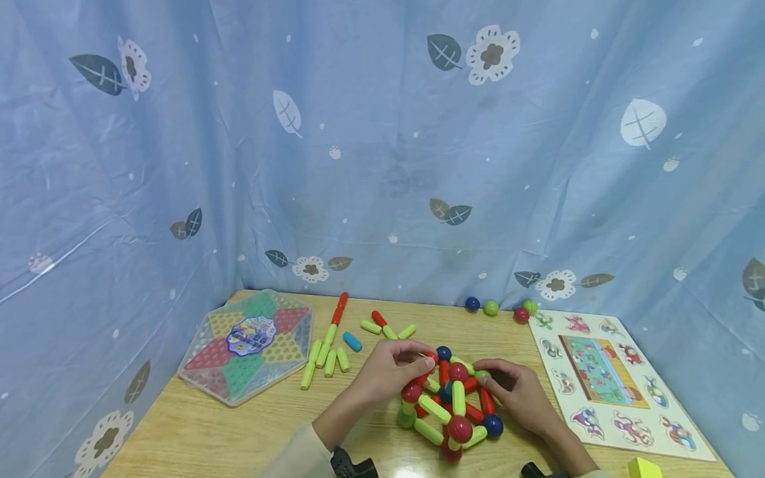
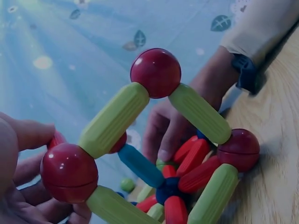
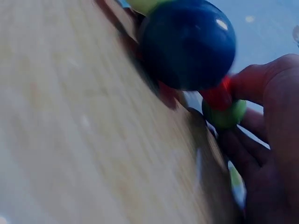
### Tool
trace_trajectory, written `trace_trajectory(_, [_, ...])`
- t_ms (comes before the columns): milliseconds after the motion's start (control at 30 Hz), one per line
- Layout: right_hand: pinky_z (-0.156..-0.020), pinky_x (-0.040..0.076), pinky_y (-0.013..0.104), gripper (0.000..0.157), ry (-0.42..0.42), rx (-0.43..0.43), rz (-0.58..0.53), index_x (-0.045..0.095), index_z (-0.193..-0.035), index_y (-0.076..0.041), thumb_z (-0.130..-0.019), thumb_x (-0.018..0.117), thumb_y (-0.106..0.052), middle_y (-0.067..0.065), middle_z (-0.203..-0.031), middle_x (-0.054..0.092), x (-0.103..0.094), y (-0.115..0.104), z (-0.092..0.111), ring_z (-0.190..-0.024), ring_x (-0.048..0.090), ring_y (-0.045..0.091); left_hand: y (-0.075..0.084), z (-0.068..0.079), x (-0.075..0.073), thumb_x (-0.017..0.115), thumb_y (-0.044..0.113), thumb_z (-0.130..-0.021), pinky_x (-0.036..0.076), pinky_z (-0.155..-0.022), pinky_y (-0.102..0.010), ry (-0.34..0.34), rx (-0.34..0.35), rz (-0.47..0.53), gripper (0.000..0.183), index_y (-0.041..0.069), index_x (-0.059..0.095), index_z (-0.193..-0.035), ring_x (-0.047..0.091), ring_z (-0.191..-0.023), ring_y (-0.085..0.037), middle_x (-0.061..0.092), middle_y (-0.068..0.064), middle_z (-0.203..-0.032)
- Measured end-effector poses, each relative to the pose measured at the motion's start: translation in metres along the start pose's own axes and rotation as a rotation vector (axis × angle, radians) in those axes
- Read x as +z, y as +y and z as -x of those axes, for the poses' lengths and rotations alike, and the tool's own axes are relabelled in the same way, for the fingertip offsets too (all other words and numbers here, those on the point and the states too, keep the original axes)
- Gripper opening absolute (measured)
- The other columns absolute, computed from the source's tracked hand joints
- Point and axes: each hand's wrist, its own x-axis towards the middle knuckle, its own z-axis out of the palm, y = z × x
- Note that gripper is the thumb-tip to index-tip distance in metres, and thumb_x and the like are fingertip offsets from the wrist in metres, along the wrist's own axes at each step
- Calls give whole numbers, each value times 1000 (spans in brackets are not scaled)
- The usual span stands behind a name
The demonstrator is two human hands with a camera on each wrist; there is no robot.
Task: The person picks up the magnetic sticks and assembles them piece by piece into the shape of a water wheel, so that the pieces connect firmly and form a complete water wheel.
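A lattice of magnetic rods and balls stands on the table, with yellow-green rods (image 1: 434,409), red rods (image 1: 474,413), a blue rod (image 2: 140,164), dark red balls (image 1: 459,428) and dark blue balls (image 1: 493,425). My left hand (image 1: 385,372) pinches a red rod (image 2: 56,139) between thumb and forefinger, at the lattice's upper left by a dark red ball (image 2: 70,172). On the opposite side, my right hand (image 1: 521,393) grips a green ball (image 3: 225,115) low on the frame, where a red rod (image 3: 217,95) meets it.
Loose yellow-green rods (image 1: 332,363), red rods (image 1: 342,301) and a blue rod (image 1: 352,341) lie to the left, near a hexagonal board game (image 1: 203,345). Several balls (image 1: 491,307) sit along the back edge. A picture puzzle board (image 1: 597,425) and a yellow block (image 1: 645,468) are at right.
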Motion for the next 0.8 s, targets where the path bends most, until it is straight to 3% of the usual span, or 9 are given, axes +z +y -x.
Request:
trace_trajectory(133, [-105,44,6,36,82,-183,142,81,-123,-17,-90,87,-3,-5,-124,79,6,-17,-2,-119,71,10,0,2,3,74,28,-106,61,-84,-29,-29,-23,-32,24,14,81,-125,78,-103,-29,82,-5,-108])
trace_trajectory(233, [-98,56,19,41,19,-269,81,79,-125,-22,-90,87,-2,-7,-123,78,10,-34,-4,-114,72,13,0,4,6,73,27,-107,61,-79,-29,-45,-36,-54,23,14,80,-125,78,-101,-29,82,-5,-106])
trace_trajectory(333, [-86,62,30,36,-86,-263,-36,78,-126,-23,-96,82,-3,-4,-117,79,15,-47,-5,-103,72,7,0,5,8,73,27,-107,58,-73,-27,-54,-59,-70,22,13,81,-123,76,-96,-23,82,-8,-103])
trace_trajectory(400, [-83,63,32,30,-119,-239,-81,78,-124,-22,-99,80,-4,0,-113,80,18,-52,-4,-100,71,4,1,5,9,72,26,-107,56,-72,-26,-65,-65,-83,21,13,81,-121,76,-94,-20,82,-10,-100])
trace_trajectory(567, [-83,62,29,24,-126,-204,-108,79,-120,-21,-102,76,-6,0,-109,81,24,-55,-3,-97,70,3,0,7,9,71,25,-108,53,-74,-25,-94,-57,-116,17,14,83,-114,71,-87,-13,82,-11,-96])
trace_trajectory(800, [-82,62,27,24,-138,-184,-126,78,-122,-21,-105,71,-5,0,-110,79,26,-55,-2,-97,69,4,-4,7,5,68,30,-110,48,-70,-26,-107,-65,-106,20,16,83,-112,60,-75,-12,80,-7,-91])
